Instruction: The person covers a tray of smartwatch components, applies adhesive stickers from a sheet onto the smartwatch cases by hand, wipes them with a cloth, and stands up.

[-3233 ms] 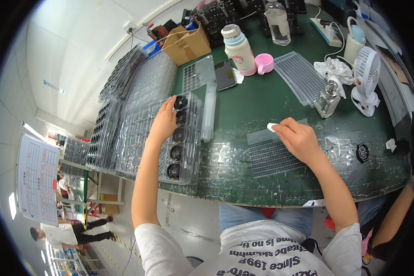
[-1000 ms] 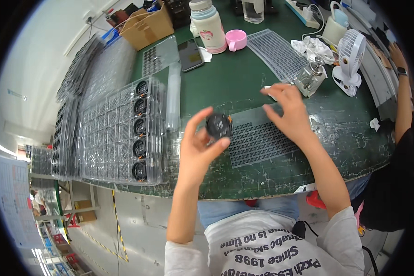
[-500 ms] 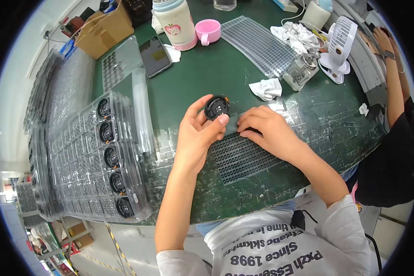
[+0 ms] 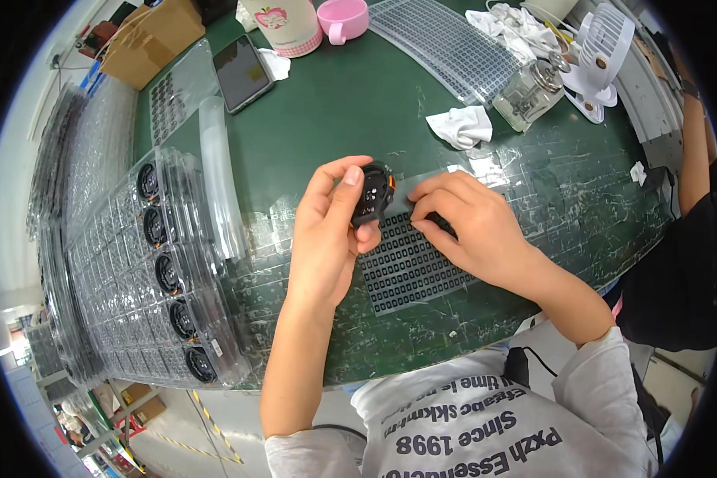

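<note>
**Small black part held over a green worktop crowded with trays**

At the worktop's left edge, stacks of clear plastic trays (image 4: 111,263) overhang the floor below; the nearest stack holds a column of round black parts (image 4: 170,272) in its pockets. A clear plastic tube (image 4: 219,187) lies beside that stack. Toward the far left corner sit a cardboard box (image 4: 147,40) and a dark phone (image 4: 244,73) lying flat.

Near the middle of the green worktop (image 4: 334,111), the left hand (image 4: 327,235) pinches a round black component (image 4: 372,193) between thumb and fingers (image 4: 349,179), lifted just above the surface. Under and beside it lies a gridded sheet of small dark pieces (image 4: 410,267), close to the near edge. The right hand (image 4: 466,227) rests on that sheet, its fingers curled and pressed down on the grid; what they grip, if anything, cannot be made out.

At the far edge stand a pink-and-white flask (image 4: 283,24) and a pink cup (image 4: 342,17), then a second gridded sheet (image 4: 446,48). A crumpled white cloth (image 4: 460,127) lies right of centre. At the far right corner stand a small glass-like dispenser (image 4: 530,94) and a white desk fan (image 4: 601,52). Another person's arm (image 4: 693,151) reaches along the right edge.
</note>
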`<control>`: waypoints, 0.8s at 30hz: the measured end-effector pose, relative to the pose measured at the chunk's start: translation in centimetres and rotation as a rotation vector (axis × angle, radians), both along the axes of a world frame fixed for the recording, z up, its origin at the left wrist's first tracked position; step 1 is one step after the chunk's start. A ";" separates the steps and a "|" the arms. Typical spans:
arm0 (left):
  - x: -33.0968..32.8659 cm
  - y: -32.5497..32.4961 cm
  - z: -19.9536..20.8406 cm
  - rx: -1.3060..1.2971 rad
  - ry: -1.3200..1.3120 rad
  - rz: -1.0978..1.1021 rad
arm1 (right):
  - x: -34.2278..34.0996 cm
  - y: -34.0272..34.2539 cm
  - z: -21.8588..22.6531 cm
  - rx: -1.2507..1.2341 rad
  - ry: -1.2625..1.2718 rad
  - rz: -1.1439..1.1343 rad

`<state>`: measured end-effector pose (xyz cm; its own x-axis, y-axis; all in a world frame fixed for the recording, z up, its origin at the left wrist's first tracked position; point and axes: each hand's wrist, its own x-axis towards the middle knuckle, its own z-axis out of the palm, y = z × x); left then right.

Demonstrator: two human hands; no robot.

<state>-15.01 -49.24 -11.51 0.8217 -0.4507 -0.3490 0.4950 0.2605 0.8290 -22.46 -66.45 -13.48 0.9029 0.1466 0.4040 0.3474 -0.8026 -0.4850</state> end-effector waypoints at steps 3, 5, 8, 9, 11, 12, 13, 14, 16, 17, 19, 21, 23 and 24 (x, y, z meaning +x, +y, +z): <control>-0.3 0.0 0.1 -0.048 0.030 -0.071 | 0.2 -0.5 0.8 0.227 -0.009 -0.024; -0.4 0.0 0.2 -0.037 0.041 -0.088 | -0.3 -0.4 1.9 0.533 0.106 -0.087; -0.6 -0.5 0.2 -0.002 0.058 -0.101 | -0.4 -0.6 1.4 1.113 0.206 0.027; -0.7 -0.6 0.1 0.000 0.050 -0.123 | -0.6 -0.5 1.8 1.205 0.254 0.045; -0.9 -0.7 -0.1 0.006 0.048 -0.150 | -0.8 -0.4 2.0 1.270 0.326 0.046; -0.9 -0.6 -0.3 -0.028 0.043 -0.169 | -0.9 -0.4 2.1 1.328 0.394 0.055; -0.9 -0.5 -0.4 -0.063 0.038 -0.187 | -0.9 -0.4 2.2 1.332 0.396 0.049; -0.9 -0.6 -0.4 -0.055 0.035 -0.182 | -0.9 -0.5 2.2 1.359 0.418 0.056; -1.0 -0.6 -0.7 -0.057 0.042 -0.175 | -1.0 -0.5 2.2 1.388 0.441 0.058; -1.0 -0.5 -0.7 -0.059 0.042 -0.161 | -1.1 -0.4 2.2 1.370 0.434 0.052; -1.1 -0.6 -0.8 -0.060 0.047 -0.157 | -1.2 -0.3 2.3 1.355 0.429 0.046; -1.3 -0.8 -0.7 -0.039 0.026 -0.132 | -1.3 -0.2 2.4 1.364 0.446 0.051; -1.5 -1.1 -0.5 -0.015 0.024 -0.117 | -1.4 0.0 2.2 1.364 0.433 0.044; -1.6 -1.2 -0.4 0.008 0.019 -0.102 | -1.4 0.1 2.2 1.361 0.418 0.039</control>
<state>-16.58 -50.49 -11.91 0.7650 -0.5287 -0.3679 0.5341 0.2016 0.8210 -23.85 -66.39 -11.30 0.9934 -0.1065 -0.0432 -0.0006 0.3715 -0.9284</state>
